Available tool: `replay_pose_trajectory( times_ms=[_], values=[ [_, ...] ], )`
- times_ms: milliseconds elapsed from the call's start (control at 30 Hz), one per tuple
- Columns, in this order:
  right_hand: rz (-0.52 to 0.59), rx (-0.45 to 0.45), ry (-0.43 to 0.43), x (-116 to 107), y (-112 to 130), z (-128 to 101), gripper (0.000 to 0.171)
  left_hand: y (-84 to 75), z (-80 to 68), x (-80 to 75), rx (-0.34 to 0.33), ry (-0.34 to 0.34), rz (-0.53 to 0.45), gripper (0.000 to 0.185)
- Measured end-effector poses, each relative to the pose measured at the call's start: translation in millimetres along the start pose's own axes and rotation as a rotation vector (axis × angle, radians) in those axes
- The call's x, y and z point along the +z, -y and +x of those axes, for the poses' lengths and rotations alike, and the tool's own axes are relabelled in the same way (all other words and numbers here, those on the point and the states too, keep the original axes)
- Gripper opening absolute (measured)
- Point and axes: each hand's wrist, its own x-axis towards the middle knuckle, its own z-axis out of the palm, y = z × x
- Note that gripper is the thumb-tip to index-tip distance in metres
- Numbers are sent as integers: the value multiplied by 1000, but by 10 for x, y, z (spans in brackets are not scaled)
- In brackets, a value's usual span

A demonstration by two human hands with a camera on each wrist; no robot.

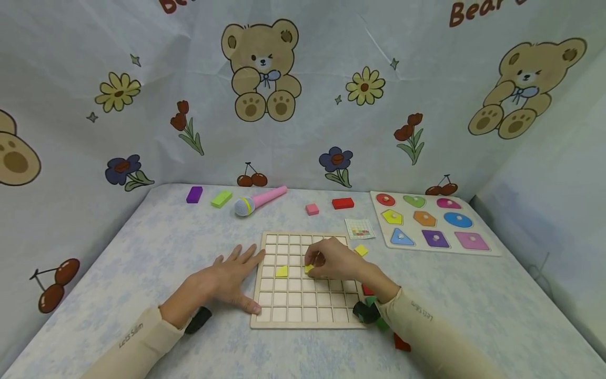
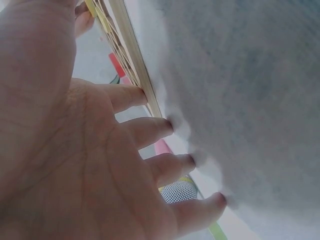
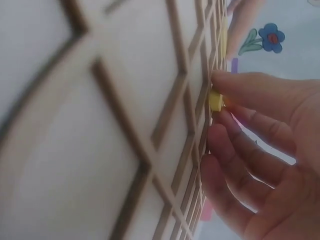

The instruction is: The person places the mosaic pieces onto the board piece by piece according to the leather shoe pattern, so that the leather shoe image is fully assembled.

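Note:
A wooden grid board (image 1: 293,325) lies on the table in the head view. My right hand (image 1: 333,259) is over its middle and pinches a small yellow tile (image 3: 215,101) between thumb and index finger, at the grid's surface. A second yellow tile (image 1: 281,271) sits in a cell left of it. My left hand (image 1: 222,281) lies with fingers spread at the board's left edge. Its thumb and index fingertip touch the frame, and the other fingertips rest on the table in the left wrist view. Another yellow tile (image 1: 361,250) lies just off the board's right edge.
A small pattern card (image 1: 360,229) lies behind the board's right corner. A shape puzzle board (image 1: 393,245) stands at back right. Along the back are a toy microphone (image 1: 260,200) and purple (image 1: 194,195), green (image 1: 221,199), pink (image 1: 312,209) and red (image 1: 343,203) blocks. Red and green pieces lie under the right forearm.

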Motion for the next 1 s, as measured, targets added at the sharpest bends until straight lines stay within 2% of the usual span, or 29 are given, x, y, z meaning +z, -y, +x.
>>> replay_pose_trajectory(
  times_ms=[400,533,733,867,1000],
  values=[
    [-67,-71,-18,30,73,-85,7,16,-7,0,8,1,-2,127],
    [-143,-67,-31,34,120,-144,5,24,-6,7,14,-6,-4,127],
    [-244,-115,-4,3,142,-222,15,21,-6,9,12,-4,-2,127],
    [-183,-59,16,-96,38,-297,24,10,-11,8,9,1,4,127],
    [-121,64,-40,-257,-145,-404,31,-3,-20,9,3,2,15,128]
  ],
)
